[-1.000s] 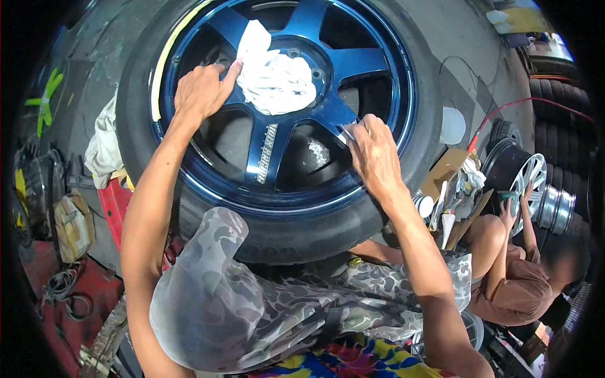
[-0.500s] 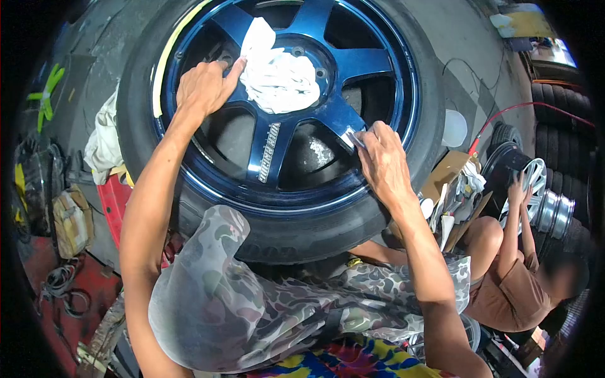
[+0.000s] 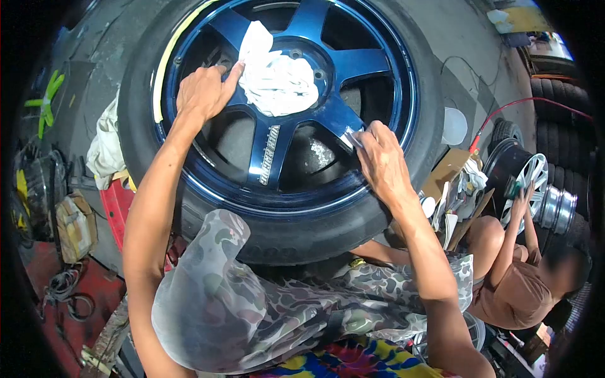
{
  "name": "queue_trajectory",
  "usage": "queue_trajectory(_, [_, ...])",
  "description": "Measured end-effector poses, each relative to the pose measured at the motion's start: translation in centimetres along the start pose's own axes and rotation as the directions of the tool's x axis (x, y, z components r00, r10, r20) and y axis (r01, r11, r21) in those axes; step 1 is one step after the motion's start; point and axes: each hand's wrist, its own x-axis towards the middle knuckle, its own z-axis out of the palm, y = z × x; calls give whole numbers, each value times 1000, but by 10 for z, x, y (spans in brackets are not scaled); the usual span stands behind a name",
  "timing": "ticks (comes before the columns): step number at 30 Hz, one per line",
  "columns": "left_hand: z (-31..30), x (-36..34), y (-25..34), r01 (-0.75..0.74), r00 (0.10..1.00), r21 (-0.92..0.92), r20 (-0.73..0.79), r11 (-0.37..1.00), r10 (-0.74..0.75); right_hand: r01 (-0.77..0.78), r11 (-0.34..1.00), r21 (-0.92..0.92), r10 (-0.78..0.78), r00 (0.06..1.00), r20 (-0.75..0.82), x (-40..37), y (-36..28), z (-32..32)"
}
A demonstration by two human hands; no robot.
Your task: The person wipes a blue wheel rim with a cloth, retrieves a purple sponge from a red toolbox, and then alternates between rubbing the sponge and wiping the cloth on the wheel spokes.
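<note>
A blue multi-spoke wheel [image 3: 271, 148] in a black tyre [image 3: 283, 236] lies in front of me. My left hand [image 3: 205, 91] rests on a spoke at the upper left, fingers apart, its thumb at the edge of a bunched white cloth [image 3: 280, 82] on the hub. Near the rim at the right, my right hand [image 3: 381, 154] pinches a small pale piece [image 3: 351, 137] against the end of another spoke. Pale yellow tape [image 3: 162, 75] runs along the left rim.
At the right a co-worker [image 3: 513, 286] sits with both hands at a silver wheel [image 3: 534, 183]. Stacked tyres [image 3: 558, 138], a red hose [image 3: 532, 99] and a cardboard box [image 3: 444, 170] are there. A red panel [image 3: 75, 309] lies at the lower left.
My hands hold nearly the same places on the wheel. The view has shifted slightly. The co-worker's hands have moved on the silver wheel, and a dark green item now shows there.
</note>
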Motion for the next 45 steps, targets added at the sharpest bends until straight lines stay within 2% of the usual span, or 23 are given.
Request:
queue_trajectory(2, [1,0,-1,-19,1000,8,-23,1000,20,-17,1000,-17,18,999,47,-2,0,-4])
queue_trajectory(6, [0,0,3,7,1000,9,-1,1000,-7,7,1000,-28,-7,1000,15,5,-1,3])
queue_trajectory(8, [2,-2,0,-14,998,11,-57,1000,14,7,1000,-1,-7,1000,3,2,-1,2])
queue_trajectory(12, [-3,0,4,-18,1000,5,9,1000,18,-4,1000,-9,4,1000,29,3,-3,-2])
queue_trajectory(16, [0,-2,1,-24,997,13,-67,1000,24,-63,989,137,63,998,4,-9,0,-1])
queue_trajectory(19, [-1,0,1,-8,1000,4,10,1000,8,-41,998,55,40,999,18,-13,1,-2])
queue_trajectory(21, [2,1,0,-10,1000,12,-21,1000,10,11,1000,15,-11,999,-32,-6,-3,4])
queue_trajectory(25, [5,0,-3,-25,994,6,-103,1000,25,1,1000,-12,-1,1000,-27,-14,-2,3])
queue_trajectory(27, [4,1,-2,3,1000,3,-11,1000,-3,20,1000,-19,-21,999,-42,-15,-1,4])
queue_trajectory(29, [2,1,0,-6,1000,-2,-9,1000,6,27,998,-53,-31,997,-71,-9,-4,7])
queue_trajectory(36, [3,1,-1,-13,999,5,-49,1000,13,5,997,-72,-7,1000,-25,-15,-4,2])
queue_trajectory(40, [0,1,1,-25,999,2,-30,1000,25,18,997,-74,-24,996,-84,-6,-6,8])
queue_trajectory(45, [-2,0,3,2,1000,14,-18,1000,-1,-8,997,-79,4,999,-47,-13,-7,4])
